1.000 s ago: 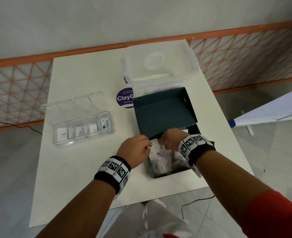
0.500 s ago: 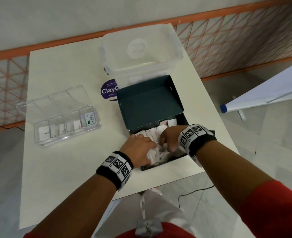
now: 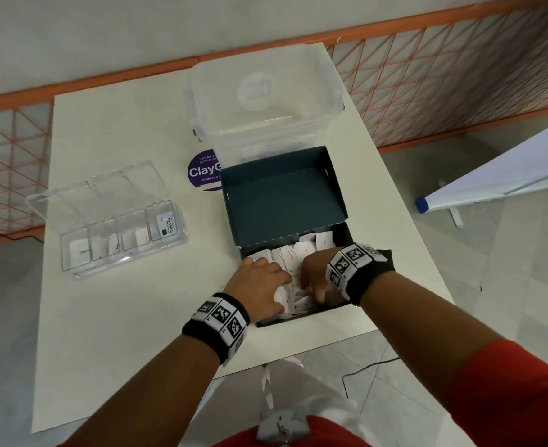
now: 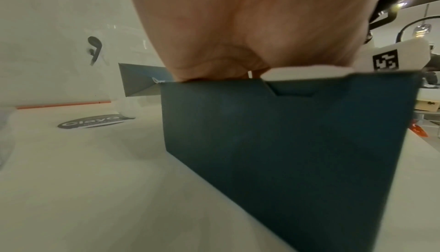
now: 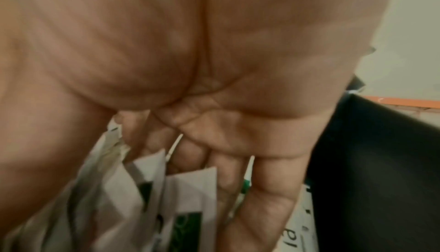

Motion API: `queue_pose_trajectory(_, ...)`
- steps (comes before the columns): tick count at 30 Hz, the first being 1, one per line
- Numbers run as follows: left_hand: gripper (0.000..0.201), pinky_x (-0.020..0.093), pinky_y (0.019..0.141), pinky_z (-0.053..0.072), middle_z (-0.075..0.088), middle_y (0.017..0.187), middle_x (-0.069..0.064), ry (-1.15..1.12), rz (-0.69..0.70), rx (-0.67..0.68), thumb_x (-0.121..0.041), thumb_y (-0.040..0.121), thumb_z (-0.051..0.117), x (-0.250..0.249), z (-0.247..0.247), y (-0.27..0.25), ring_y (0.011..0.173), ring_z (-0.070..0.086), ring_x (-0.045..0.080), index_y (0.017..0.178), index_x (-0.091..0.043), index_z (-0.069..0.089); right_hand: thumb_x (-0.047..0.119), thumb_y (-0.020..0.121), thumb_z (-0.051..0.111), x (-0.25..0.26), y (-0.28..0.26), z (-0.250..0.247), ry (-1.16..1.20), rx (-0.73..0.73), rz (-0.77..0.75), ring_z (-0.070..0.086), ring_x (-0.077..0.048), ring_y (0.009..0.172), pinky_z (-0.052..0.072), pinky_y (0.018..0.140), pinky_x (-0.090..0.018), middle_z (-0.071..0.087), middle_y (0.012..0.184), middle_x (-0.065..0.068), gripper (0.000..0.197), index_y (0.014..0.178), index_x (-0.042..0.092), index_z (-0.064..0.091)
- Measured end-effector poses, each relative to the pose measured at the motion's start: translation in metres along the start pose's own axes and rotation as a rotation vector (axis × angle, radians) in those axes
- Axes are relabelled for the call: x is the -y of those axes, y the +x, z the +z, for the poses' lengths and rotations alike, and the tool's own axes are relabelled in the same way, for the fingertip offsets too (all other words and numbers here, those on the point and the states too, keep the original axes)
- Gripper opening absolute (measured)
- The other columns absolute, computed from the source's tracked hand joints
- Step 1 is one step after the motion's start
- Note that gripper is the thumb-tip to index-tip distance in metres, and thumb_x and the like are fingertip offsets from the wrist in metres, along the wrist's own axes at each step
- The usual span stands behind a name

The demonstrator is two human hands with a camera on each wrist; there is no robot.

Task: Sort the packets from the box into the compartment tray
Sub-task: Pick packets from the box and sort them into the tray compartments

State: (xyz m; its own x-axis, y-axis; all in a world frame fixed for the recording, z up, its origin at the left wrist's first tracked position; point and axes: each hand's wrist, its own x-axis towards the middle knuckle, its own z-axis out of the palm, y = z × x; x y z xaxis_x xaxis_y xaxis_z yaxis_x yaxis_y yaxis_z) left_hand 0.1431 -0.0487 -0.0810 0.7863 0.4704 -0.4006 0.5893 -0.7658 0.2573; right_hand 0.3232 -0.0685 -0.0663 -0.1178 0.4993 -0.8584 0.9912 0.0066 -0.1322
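Seen from the head, both hands reach into the dark box [image 3: 301, 279] at the near right edge of the white surface [image 3: 111, 317], its lid [image 3: 282, 198] folded back flat behind it. The left hand [image 3: 259, 285] lies knuckles-up over the left part of the heap of white packets [image 3: 293, 253]; the right hand [image 3: 317, 272] digs in at the right part, just beside it. This view hides the fingers of both hands.

The right wrist view adds what the head view cannot: the right fingers [image 5: 238, 177] point down, slightly curled, pushed in among upright packets [image 5: 190, 199], some with green print. Whether they pinch one cannot be told. The left wrist view shows only the box's outer wall [image 4: 285, 143] and the palm [image 4: 238, 30] above its rim; the left fingers are out of sight inside, so their state cannot be told.

The clear tray [image 3: 121, 240] stands well apart to the left, lid open. It has four compartments, each with white packets; the rightmost holds one marked Stevia [image 3: 168, 225]. One clear tub [image 3: 263, 108] stands behind the box, one purple round sticker [image 3: 203, 172] beside it.
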Motion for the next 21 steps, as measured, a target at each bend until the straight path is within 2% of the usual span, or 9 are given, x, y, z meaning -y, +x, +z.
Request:
queue_pose_trajectory(2, 0.053, 0.034, 0.093, 0.024, 0.054, 0.127, -0.011, -0.016, -0.004, 0.005, -0.05, 0.077, 0.063, -0.001, 0.001, 0.0, 0.114, 0.044, 0.016, 0.127, -0.035, 0.052, 0.034, 0.065, 0.069, 0.004, 0.006, 0.005, -0.001, -0.04, -0.009, 0.066, -0.018, 0.068, 0.056, 0.065, -0.029, 0.068, 0.073, 0.006, 0.012, 0.073, 0.027, 0.067)
queue_pose_trajectory(5, 0.053, 0.03, 0.092, 0.023, 0.054, 0.127, -0.011, -0.102, -0.008, -0.023, -0.042, 0.077, 0.065, 0.0, -0.001, -0.001, 0.115, 0.044, 0.014, 0.128, -0.034, 0.053, 0.031, 0.072, 0.075, 0.003, 0.009, 0.004, 0.006, -0.076, -0.023, 0.064, -0.016, 0.069, 0.05, 0.059, -0.025, 0.066, 0.073, 0.006, 0.011, 0.079, 0.024, 0.069)
queue_pose_trajectory(8, 0.051, 0.025, 0.097, 0.027, 0.053, 0.128, -0.009, -0.291, -0.017, -0.111, -0.03, 0.08, 0.067, 0.002, -0.006, -0.004, 0.115, 0.046, 0.011, 0.129, -0.028, 0.055, 0.034, 0.07, 0.075, -0.01, 0.001, -0.005, 0.036, -0.196, -0.034, 0.066, -0.014, 0.072, 0.054, 0.064, -0.027, 0.067, 0.076, 0.01, 0.015, 0.084, 0.03, 0.072)
queue_pose_trajectory(10, 0.047, 0.021, 0.096, 0.036, 0.052, 0.126, -0.009, -0.432, -0.038, -0.192, -0.025, 0.082, 0.066, 0.004, -0.009, -0.007, 0.104, 0.048, 0.006, 0.128, -0.025, 0.056, 0.029, 0.072, 0.076, -0.019, -0.007, -0.017, 0.102, -0.179, 0.002, 0.063, -0.014, 0.075, 0.051, 0.067, -0.026, 0.067, 0.079, 0.009, 0.016, 0.087, 0.029, 0.073)
queue_pose_trajectory(12, 0.045, 0.021, 0.089, 0.043, 0.05, 0.119, -0.014, -0.523, -0.069, -0.258, -0.024, 0.084, 0.063, 0.004, -0.013, -0.01, 0.092, 0.045, -0.001, 0.128, -0.027, 0.055, 0.026, 0.072, 0.078, -0.028, -0.015, -0.032, 0.177, -0.177, 0.036, 0.059, -0.014, 0.067, 0.043, 0.059, -0.024, 0.062, 0.07, 0.007, 0.01, 0.075, 0.022, 0.07)
queue_pose_trajectory(13, 0.044, 0.022, 0.087, 0.046, 0.049, 0.115, -0.018, -0.548, -0.09, -0.283, -0.027, 0.086, 0.062, 0.004, -0.016, -0.011, 0.09, 0.046, -0.002, 0.129, -0.028, 0.053, 0.027, 0.071, 0.079, -0.034, -0.02, -0.04, 0.225, -0.198, 0.037, 0.058, -0.015, 0.064, 0.044, 0.058, -0.025, 0.061, 0.066, 0.005, 0.013, 0.072, 0.019, 0.069)
queue_pose_trajectory(15, 0.049, 0.023, 0.083, 0.049, 0.05, 0.114, -0.02, -0.603, -0.138, -0.326, -0.036, 0.086, 0.062, 0.004, -0.024, -0.012, 0.088, 0.051, -0.001, 0.133, -0.033, 0.047, 0.027, 0.071, 0.081, -0.041, -0.029, -0.054, 0.357, -0.264, 0.019, 0.061, -0.015, 0.063, 0.048, 0.063, -0.027, 0.063, 0.062, 0.007, 0.012, 0.069, 0.02, 0.072)
queue_pose_trajectory(18, 0.066, 0.013, 0.074, 0.047, 0.052, 0.122, -0.017, -0.78, -0.2, -0.37, -0.047, 0.084, 0.064, 0.006, -0.039, -0.011, 0.085, 0.06, -0.003, 0.14, -0.042, 0.03, 0.021, 0.076, 0.082, -0.034, -0.039, -0.072, 0.599, -0.337, -0.075, 0.066, -0.007, 0.056, 0.051, 0.059, -0.021, 0.07, 0.06, 0.01, 0.019, 0.061, 0.03, 0.072)
queue_pose_trajectory(21, 0.086, 0.011, 0.069, 0.052, 0.047, 0.134, -0.014, -0.98, -0.213, -0.421, -0.045, 0.079, 0.071, 0.012, -0.053, -0.012, 0.083, 0.066, -0.003, 0.141, -0.054, 0.013, 0.018, 0.078, 0.081, -0.009, -0.036, -0.088, 0.772, -0.375, -0.188, 0.061, -0.007, 0.05, 0.048, 0.058, -0.024, 0.068, 0.058, 0.005, 0.01, 0.073, 0.017, 0.074)
